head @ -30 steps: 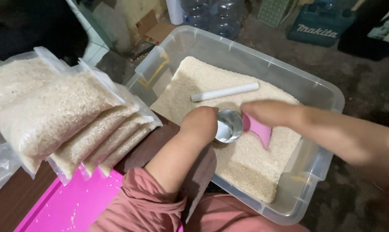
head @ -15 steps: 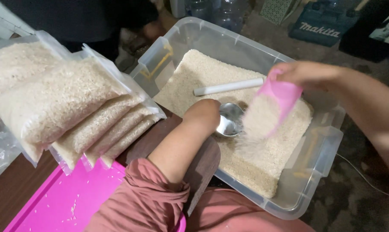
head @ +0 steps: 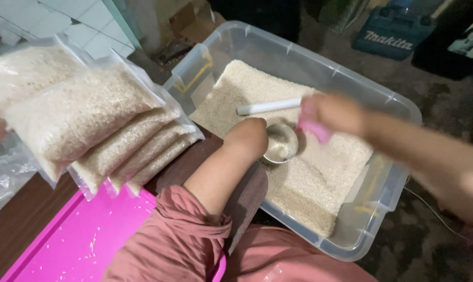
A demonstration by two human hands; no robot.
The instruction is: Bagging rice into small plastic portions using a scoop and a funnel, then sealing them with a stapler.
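Observation:
A clear plastic bin [head: 398,104] holds a bed of white rice [head: 309,188]. A small metal cup [head: 280,142] sits in the rice. My left hand [head: 249,137] presses against the cup's near left side with its fingers hidden. My right hand [head: 335,112], blurred by motion, grips a pink scoop [head: 314,128] just above and to the right of the cup. A white stick-shaped object [head: 267,106] lies on the rice behind the cup.
Several sealed clear bags of rice [head: 90,115] are stacked at left on a brown table [head: 17,219]. A pink tray [head: 80,240] with scattered grains lies in front of them. A teal tool case [head: 387,36] stands on the floor beyond the bin.
My right hand raised the pink scoop with rice up to the right, then brought it back down to the metal cup. My left arm stayed by the cup.

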